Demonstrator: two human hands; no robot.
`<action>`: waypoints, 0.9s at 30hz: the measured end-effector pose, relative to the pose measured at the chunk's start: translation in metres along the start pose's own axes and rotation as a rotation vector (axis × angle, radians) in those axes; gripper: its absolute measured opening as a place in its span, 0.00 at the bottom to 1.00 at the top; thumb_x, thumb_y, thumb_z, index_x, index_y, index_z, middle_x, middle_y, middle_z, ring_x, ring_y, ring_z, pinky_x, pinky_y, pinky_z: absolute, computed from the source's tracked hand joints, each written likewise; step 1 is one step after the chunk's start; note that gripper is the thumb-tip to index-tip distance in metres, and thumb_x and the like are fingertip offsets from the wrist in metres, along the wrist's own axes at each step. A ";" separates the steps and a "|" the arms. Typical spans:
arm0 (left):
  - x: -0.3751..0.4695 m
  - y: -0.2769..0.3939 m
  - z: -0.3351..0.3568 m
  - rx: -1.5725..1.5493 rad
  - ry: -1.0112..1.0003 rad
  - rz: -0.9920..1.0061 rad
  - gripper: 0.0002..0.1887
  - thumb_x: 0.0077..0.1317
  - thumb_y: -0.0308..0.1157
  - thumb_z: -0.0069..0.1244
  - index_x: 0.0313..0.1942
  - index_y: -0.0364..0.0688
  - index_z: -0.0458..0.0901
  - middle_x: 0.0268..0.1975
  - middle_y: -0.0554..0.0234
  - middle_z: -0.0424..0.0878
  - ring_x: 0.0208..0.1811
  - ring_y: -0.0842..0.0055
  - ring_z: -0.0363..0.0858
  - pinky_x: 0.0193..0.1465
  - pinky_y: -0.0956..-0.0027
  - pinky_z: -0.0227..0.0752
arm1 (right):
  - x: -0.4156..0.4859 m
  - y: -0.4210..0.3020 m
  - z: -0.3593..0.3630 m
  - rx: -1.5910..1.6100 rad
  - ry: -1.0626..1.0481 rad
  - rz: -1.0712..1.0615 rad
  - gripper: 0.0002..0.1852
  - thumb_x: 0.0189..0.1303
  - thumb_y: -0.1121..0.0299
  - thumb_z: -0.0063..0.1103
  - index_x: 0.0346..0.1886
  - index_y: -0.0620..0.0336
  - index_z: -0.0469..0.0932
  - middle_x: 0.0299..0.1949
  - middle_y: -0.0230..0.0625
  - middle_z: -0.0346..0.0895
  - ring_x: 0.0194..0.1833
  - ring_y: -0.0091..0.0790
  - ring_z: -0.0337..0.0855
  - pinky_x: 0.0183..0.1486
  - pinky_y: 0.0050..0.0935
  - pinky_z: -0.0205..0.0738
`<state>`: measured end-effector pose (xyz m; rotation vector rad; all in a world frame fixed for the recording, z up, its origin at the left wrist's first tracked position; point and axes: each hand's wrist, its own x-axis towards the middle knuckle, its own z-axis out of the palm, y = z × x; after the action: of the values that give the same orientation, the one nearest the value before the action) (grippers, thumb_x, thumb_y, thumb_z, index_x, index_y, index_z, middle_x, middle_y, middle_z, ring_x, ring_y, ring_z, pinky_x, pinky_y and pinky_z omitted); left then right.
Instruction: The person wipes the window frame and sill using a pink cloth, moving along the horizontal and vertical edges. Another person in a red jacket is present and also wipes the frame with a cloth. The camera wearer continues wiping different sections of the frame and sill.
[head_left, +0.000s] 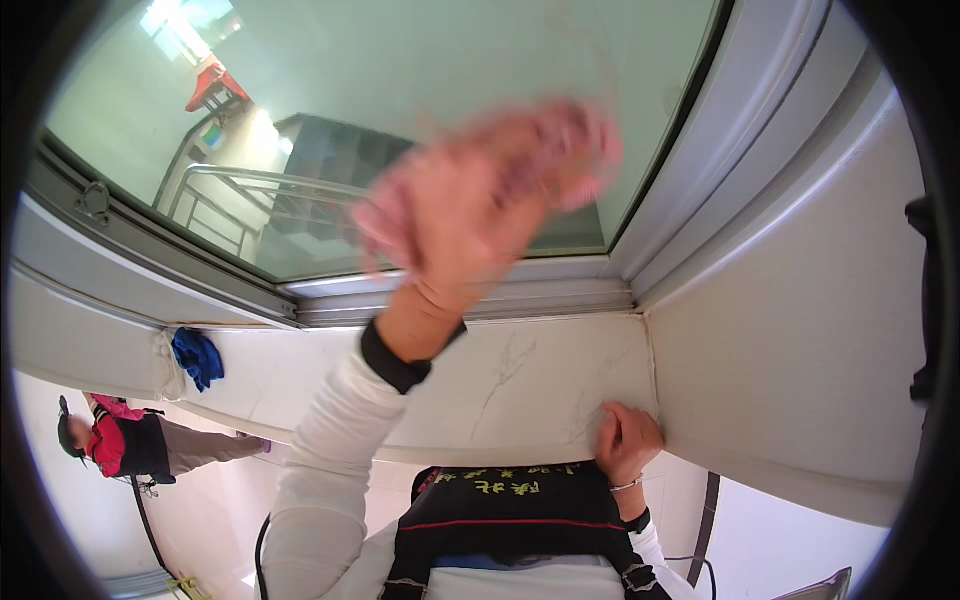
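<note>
My left hand (461, 210) presses a pink cloth (592, 150) against the window pane (480, 67); hand and cloth are blurred, and the cloth shows on both sides of the hand. A black cuff band (397, 360) circles that wrist over the white sleeve. At the right end of the marble-patterned windowsill (525, 375), my right hand (628, 442) rests with its fingers curled and nothing visible in them. It is close to the side wall of the recess, and a bracelet is on its wrist.
A blue cloth (198, 358) lies at the sill's left end. The window frame (465, 296) and its latch (94, 202) border the pane. Behind the glass are a metal railing (262, 180) and stairs. Another person (135, 442) stands at the left. My black apron (510, 502) bears writing.
</note>
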<state>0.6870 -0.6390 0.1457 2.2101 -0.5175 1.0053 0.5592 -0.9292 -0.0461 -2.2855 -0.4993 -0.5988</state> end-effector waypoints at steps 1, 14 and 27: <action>-0.011 -0.003 0.022 0.007 0.065 0.140 0.17 0.59 0.24 0.55 0.49 0.45 0.85 0.40 0.59 0.87 0.38 0.62 0.87 0.43 0.57 0.82 | -0.001 0.000 0.000 -0.004 0.010 0.010 0.05 0.58 0.76 0.64 0.35 0.55 0.86 0.18 0.32 0.70 0.20 0.40 0.73 0.24 0.38 0.66; 0.148 0.064 -0.027 0.157 0.496 0.278 0.20 0.68 0.22 0.53 0.61 0.37 0.81 0.57 0.49 0.82 0.54 0.53 0.80 0.58 0.57 0.73 | -0.005 -0.004 -0.005 -0.010 0.004 -0.004 0.06 0.56 0.74 0.66 0.36 0.51 0.84 0.21 0.33 0.76 0.23 0.42 0.78 0.27 0.39 0.71; -0.020 0.041 0.132 0.267 0.067 0.339 0.34 0.65 0.28 0.51 0.73 0.32 0.69 0.68 0.47 0.78 0.67 0.57 0.77 0.70 0.53 0.69 | -0.001 -0.004 0.000 -0.011 0.028 -0.051 0.05 0.59 0.74 0.66 0.38 0.53 0.83 0.23 0.34 0.76 0.23 0.42 0.77 0.27 0.39 0.71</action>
<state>0.7190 -0.7581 0.0804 2.3589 -0.7855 1.3890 0.5565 -0.9267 -0.0441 -2.2773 -0.5432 -0.6597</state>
